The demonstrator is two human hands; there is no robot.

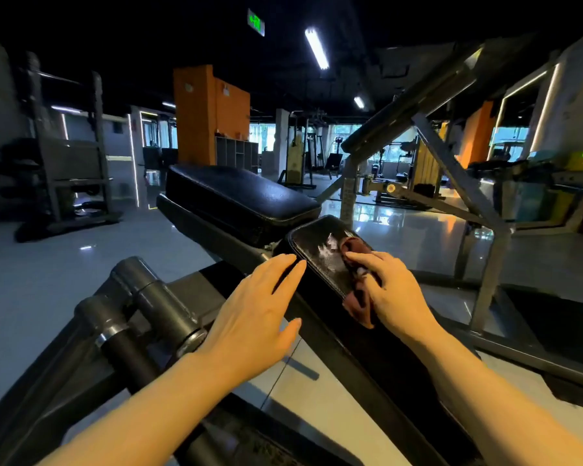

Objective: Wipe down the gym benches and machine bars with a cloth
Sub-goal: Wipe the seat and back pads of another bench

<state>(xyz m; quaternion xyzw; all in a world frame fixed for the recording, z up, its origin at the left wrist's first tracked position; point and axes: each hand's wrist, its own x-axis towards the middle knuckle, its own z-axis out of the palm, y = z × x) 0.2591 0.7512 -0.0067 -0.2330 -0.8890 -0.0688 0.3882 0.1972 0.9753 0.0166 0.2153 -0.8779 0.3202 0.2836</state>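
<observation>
Cloth [359, 290], dark red and bunched, lies on the near pad [320, 255] of the bench, under the right hand [389, 290]. Right hand presses it down, fingers curled over the wad and pinching it against the black vinyl; one end of the cloth pokes out past the fingertips, the other hangs off the pad's right edge below the palm. Pale streaks show on the pad just left of the cloth (wet or glare, cannot tell which). Left hand [254, 314] lies flat, fingers straight and together, tips touching the pad's left edge, thumb spread out to the side; it holds nothing. Both forearms are bare and reach in from the bottom of the view. Far pad [239, 196], bigger and also black, sits just beyond the near pad, tilted, with a narrow gap between the two. Grey roller [148, 297] on the frame sits near the left hand, lower left. Slanted steel bar [428, 92] of a machine runs up to the right behind the bench, well apart from both hands. Orange pillar [199, 116] stands far back past the far pad. Rack [64, 153] stands far left on the glossy grey floor [48, 280]. Ceiling is dark with a lit tube lamp [316, 48]
</observation>
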